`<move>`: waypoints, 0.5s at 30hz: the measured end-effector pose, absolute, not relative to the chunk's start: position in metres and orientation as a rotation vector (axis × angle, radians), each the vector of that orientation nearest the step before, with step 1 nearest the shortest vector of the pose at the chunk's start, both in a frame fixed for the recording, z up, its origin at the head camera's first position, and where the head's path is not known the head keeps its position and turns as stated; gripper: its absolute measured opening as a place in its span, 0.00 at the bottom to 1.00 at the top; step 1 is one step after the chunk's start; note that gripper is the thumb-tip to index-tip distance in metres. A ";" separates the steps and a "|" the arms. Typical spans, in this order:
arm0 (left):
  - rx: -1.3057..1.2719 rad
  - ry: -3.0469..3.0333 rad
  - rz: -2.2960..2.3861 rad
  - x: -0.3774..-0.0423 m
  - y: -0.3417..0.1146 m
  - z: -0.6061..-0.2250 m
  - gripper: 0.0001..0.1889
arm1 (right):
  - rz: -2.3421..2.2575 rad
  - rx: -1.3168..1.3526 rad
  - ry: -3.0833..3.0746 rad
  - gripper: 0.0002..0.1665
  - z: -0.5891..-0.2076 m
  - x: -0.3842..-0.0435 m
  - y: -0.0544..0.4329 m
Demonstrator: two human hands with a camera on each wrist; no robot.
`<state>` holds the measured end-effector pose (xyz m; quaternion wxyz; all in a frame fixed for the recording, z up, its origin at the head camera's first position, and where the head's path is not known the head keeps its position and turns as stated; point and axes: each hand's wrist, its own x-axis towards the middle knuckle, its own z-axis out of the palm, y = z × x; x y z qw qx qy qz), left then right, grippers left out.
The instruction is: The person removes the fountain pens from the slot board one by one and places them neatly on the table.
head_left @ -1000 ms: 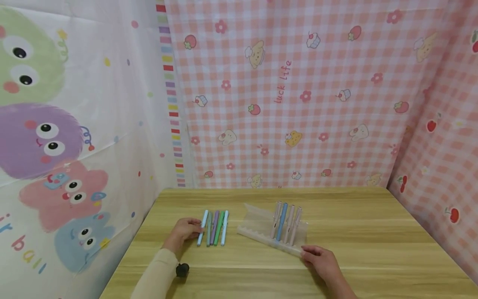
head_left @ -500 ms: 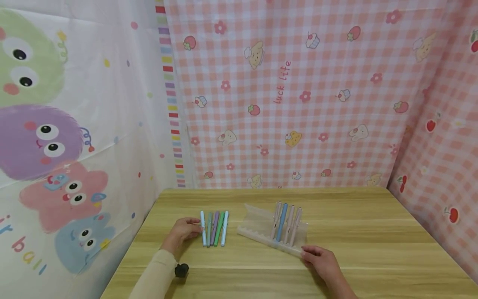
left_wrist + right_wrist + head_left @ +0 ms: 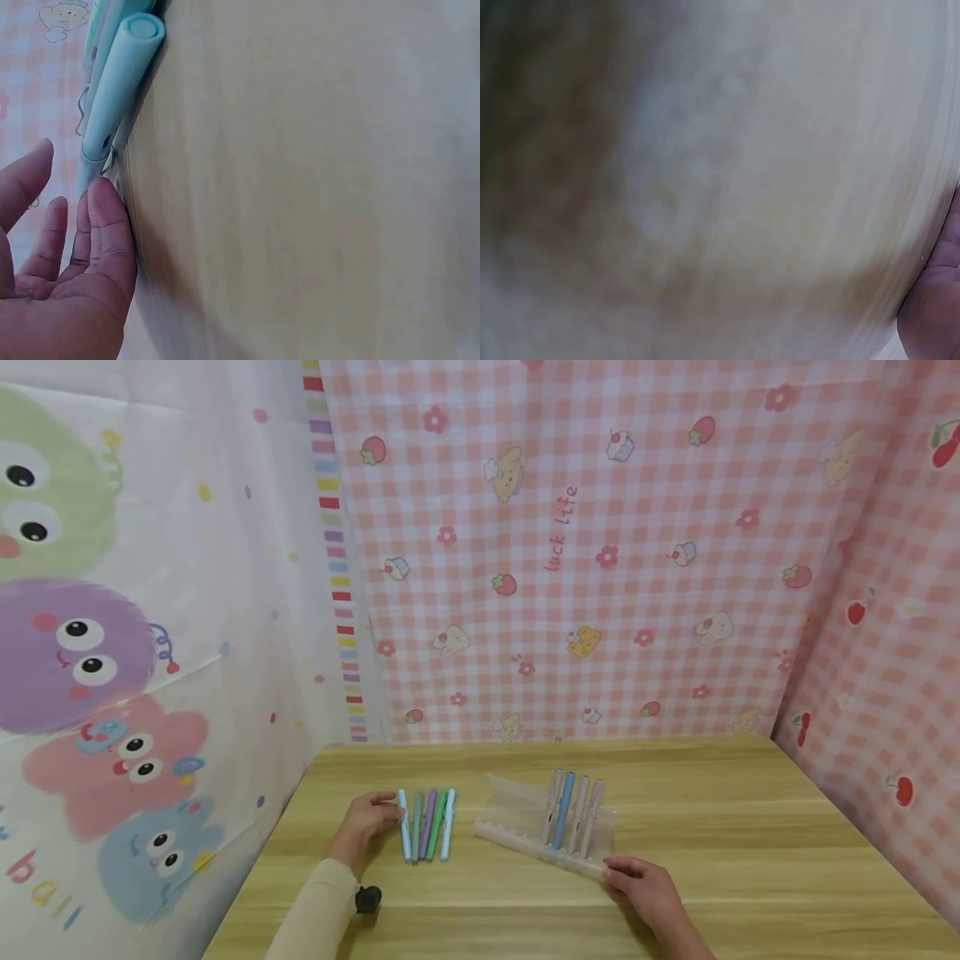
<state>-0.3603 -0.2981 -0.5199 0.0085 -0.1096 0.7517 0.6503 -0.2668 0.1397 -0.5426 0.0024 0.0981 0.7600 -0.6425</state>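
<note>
My left hand (image 3: pixel 367 818) is beside the leftmost light blue pen (image 3: pixel 405 828) of a row on the table. In the left wrist view its fingertips touch or nearly touch that pen (image 3: pixel 124 82), while the thumb stands apart. Beside it lie a grey-green pen (image 3: pixel 417 831), a purple pen (image 3: pixel 428 822), a green pen (image 3: pixel 437 831) and another light blue pen (image 3: pixel 448 827). My right hand (image 3: pixel 647 887) holds the near right corner of a clear plastic pen holder (image 3: pixel 517 795) with a notched edge. On it lie a blue pen (image 3: pixel 564 810) and several pinkish pens (image 3: pixel 580 818).
Wood-grain table (image 3: pixel 480 927) lies under everything. A pink checked curtain (image 3: pixel 570 610) hangs behind its far edge, and a white cartoon-print curtain (image 3: pixel 225 693) at the left. A black device (image 3: pixel 367 900) sits at the left wrist.
The leftmost light blue pen has turned from a slant to nearly line up with the row. My left fingers have loosened from it. The right hand and pen holder stay put; the head view shifted slightly.
</note>
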 end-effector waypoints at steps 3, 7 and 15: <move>-0.354 2.345 2.050 -0.363 -0.297 -0.520 0.26 | -2.025 0.305 2.378 0.13 -0.544 -0.266 0.139; -0.334 2.343 2.065 -0.365 -0.296 -0.520 0.25 | -2.016 0.309 2.380 0.13 -0.545 -0.266 0.138; -0.342 2.320 2.085 -0.366 -0.296 -0.522 0.25 | -1.984 0.319 2.394 0.13 -0.545 -0.269 0.141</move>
